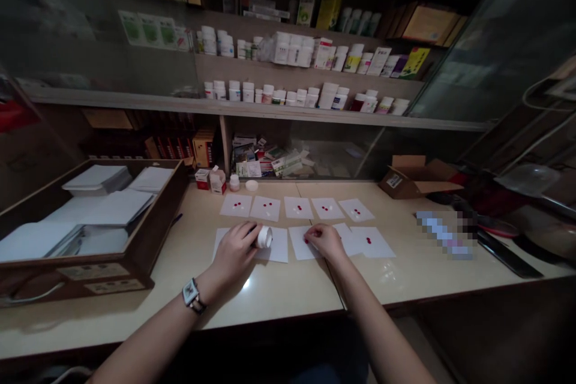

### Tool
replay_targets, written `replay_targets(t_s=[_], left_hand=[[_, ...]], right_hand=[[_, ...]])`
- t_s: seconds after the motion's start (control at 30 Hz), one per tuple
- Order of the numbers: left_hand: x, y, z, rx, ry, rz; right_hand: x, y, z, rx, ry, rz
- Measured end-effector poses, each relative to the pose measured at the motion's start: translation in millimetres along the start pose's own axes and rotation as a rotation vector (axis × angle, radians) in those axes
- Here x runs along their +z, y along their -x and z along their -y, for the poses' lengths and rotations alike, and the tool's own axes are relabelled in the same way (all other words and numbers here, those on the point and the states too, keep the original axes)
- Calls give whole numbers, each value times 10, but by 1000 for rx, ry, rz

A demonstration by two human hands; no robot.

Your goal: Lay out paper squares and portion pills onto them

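Note:
My left hand grips a white plastic pill bottle lying on its side, with its open end hidden from view. The bottle is just above a white paper square. My right hand rests on another paper square, its fingertips bunched against the paper. I cannot tell whether they hold a pill. Several more paper squares lie in two rows, and small red pills sit in little groups on them, such as those on the front right square.
A wooden tray of stacked white paper stands at the left. Behind the papers are a small bottle, its white cap, and a cardboard box at the right. Medicine bottles fill the shelves behind. A pixelated object lies on the counter.

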State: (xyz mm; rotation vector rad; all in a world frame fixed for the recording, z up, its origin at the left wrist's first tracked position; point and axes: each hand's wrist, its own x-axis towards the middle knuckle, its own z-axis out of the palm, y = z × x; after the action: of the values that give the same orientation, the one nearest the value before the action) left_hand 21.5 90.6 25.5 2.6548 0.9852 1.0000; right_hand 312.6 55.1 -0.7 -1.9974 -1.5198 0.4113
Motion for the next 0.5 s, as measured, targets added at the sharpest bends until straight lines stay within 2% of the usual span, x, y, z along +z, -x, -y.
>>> replay_targets(t_s=[0.23,0.5], left_hand=[[-5,0,10,-15,-33,6],[7,15,39,-6,-26,32]], right_hand=[[17,10,133,-16,89,39],[-165,16,-12,-21,-83,-132]])
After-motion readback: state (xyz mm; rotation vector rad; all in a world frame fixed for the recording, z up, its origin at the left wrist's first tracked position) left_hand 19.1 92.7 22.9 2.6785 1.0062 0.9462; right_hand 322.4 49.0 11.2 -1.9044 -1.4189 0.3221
